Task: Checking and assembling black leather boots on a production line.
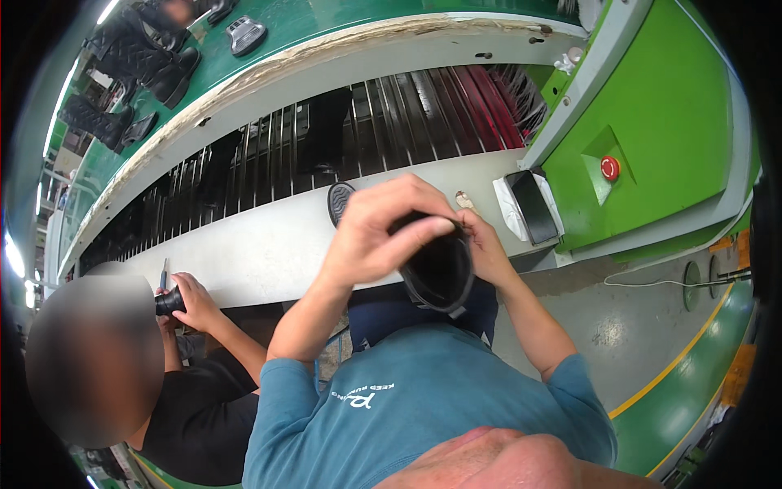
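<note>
A black boot (441,273) is held in front of my body, its open top tilted up so the dark inside shows. My left hand (376,232) grips the far left part of the rim, thumb reaching across the opening. At the right of the rim, the bent fingers of my right hand (489,253) close on the edge. A ridged black sole (340,204) shows just beyond my left hand; whether it belongs to this boot I cannot tell. A small beige piece (464,200) lies on the white ledge (236,253) past my right hand.
A phone (534,206) rests on white paper by a green machine housing (668,122) with a red button (609,168). Beyond the ledge run metal rollers (391,122). Black boots (167,73) stand on a green surface. At left, a co-worker's hand (195,301) holds something black.
</note>
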The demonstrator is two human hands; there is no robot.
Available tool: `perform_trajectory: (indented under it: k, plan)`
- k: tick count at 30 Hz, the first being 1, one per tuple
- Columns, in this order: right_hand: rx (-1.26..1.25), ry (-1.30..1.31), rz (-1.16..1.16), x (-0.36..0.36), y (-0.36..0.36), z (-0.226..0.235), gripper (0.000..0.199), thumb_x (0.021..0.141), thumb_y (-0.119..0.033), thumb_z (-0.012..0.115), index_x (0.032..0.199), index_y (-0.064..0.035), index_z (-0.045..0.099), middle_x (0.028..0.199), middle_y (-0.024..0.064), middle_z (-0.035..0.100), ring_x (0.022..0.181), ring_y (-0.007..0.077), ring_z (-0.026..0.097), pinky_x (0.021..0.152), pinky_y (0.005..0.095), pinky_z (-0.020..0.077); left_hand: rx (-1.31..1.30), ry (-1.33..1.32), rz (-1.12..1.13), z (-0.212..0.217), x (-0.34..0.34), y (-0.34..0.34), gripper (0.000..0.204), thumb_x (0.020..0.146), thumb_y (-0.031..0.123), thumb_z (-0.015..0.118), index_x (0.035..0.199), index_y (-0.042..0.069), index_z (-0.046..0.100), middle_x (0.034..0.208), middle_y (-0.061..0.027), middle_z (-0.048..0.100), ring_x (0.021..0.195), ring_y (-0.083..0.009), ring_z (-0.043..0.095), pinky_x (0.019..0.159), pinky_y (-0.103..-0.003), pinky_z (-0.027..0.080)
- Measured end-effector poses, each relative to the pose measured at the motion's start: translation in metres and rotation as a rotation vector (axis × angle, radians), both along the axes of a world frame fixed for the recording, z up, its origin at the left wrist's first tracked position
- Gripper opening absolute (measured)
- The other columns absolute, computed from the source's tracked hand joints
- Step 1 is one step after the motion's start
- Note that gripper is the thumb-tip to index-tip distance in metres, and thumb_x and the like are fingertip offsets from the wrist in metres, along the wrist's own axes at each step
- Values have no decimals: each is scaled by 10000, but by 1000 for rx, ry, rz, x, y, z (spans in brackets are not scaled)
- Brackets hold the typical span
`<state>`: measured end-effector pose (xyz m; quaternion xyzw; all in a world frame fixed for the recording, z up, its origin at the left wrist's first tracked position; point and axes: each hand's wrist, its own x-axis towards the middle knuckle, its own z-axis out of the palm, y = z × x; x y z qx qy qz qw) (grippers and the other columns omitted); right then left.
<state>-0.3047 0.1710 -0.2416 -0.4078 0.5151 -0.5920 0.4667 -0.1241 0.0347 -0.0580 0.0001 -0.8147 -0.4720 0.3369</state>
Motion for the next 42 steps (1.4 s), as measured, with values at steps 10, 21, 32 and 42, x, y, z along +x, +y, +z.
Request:
perform_trajectory:
  k: [10,21,32,42]
  plan:
    - [208,-433,-113,18,-12,28,476,1088,-473,723,1359,-86,668,1095,25,672,911,101,645,795,264,555,-297,153,-480,-18,-22,92,303,935,193,833,1125,-18,728,1111,-140,705,1123,-356,719,973,-492,608]
    - [-43,-225,-179,38,-8,-2,495,1134,-370,621,1465,-5,584,1205,73,679,995,115,657,852,278,544,260,-4,310,-113,-29,-13,746,931,133,924,1573,25,560,1527,-179,674,1415,-283,656,1228,-435,497]
    - [-104,-97,-153,40,-9,-12,624,1162,-502,454,1485,20,565,1140,80,693,952,115,660,814,276,533,495,-1,264,-133,-27,-14,456,1005,129,863,1402,-27,702,1260,-136,821,1131,-197,780,1018,-345,622]
    - [-16,-237,-113,34,-14,-4,627,1161,-515,379,1402,11,620,1061,162,796,895,165,745,800,320,574,-348,-488,1060,-193,51,-101,589,1029,386,815,1474,21,689,1620,-293,593,1580,-435,500,1286,-504,417]
